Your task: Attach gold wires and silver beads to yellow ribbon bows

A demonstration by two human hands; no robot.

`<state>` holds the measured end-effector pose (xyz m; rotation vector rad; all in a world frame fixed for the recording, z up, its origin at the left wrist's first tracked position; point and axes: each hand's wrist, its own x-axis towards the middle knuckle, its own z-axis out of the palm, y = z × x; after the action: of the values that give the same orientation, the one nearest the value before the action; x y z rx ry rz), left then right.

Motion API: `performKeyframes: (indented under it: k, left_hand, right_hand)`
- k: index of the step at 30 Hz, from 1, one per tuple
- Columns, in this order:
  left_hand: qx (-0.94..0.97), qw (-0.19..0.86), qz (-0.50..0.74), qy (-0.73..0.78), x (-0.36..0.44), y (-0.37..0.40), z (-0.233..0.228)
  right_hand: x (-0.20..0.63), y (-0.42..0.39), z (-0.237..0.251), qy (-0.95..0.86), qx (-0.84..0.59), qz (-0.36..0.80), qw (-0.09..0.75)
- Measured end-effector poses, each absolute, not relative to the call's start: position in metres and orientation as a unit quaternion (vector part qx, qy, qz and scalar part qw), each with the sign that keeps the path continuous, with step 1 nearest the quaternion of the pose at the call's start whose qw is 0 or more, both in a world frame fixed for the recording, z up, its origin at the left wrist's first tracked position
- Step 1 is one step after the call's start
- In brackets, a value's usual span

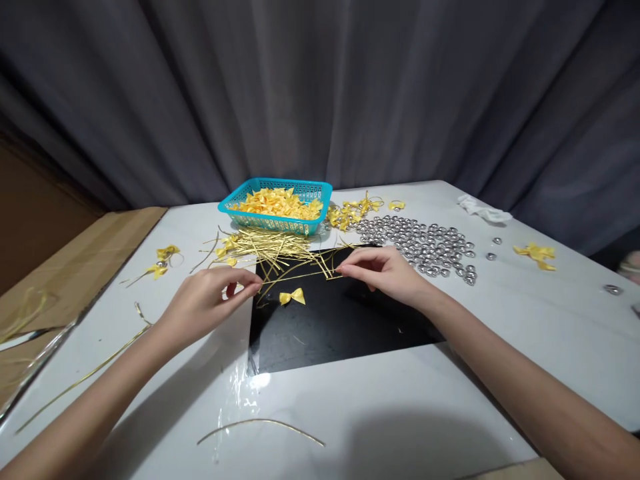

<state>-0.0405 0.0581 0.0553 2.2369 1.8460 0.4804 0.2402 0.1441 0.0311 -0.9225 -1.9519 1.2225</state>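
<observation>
A thin gold wire [300,273] is held stretched between two bare hands above a black mat [340,327] on a white bench [525,320]. The left hand [207,303] is pinched shut on the wire's left end, with the fingers [250,285] narrowed around it; the right hand [387,270] is pinched on the right end in the same way. The wire's long axis runs left to right, nearly level, and rises a little toward the right hand. A small yellow bow [292,297] lies on the mat just below the wire's middle, between the two hands and a little nearer the left one; it is touched by neither. Behind the wire, a loose heap of gold wires [265,245] is spread in front of a blue basket [320,190] filled with yellow bows. A scatter of silver beads [425,243] is seen to the right of the heap, beyond the right hand. Finished pieces [353,212] are piled beside the basket, and a few more bows [537,255] lie well apart at the bench's right edge.
</observation>
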Motion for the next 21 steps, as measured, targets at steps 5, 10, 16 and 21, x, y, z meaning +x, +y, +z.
performKeyframes:
  k: [5, 10, 16, 21]
  left_hand:
    - [0.749, 0.112, 0.146, 0.637, -0.045, 0.057, 0.052]
    - [0.75, 0.123, 0.143, 0.634, -0.047, 0.058, 0.05]
    - [0.742, 0.131, 0.135, 0.643, -0.05, 0.058, 0.048]
    - [0.739, 0.143, 0.128, 0.645, -0.051, 0.058, 0.044]
  right_hand:
    - [0.243, 0.149, 0.027, -0.735, -0.378, 0.458, 0.328]
    - [0.244, 0.15, 0.028, -0.73, -0.391, 0.449, 0.335]
    - [0.243, 0.148, 0.03, -0.751, -0.375, 0.444, 0.314]
    - [0.243, 0.149, 0.027, -0.766, -0.373, 0.411, 0.325]
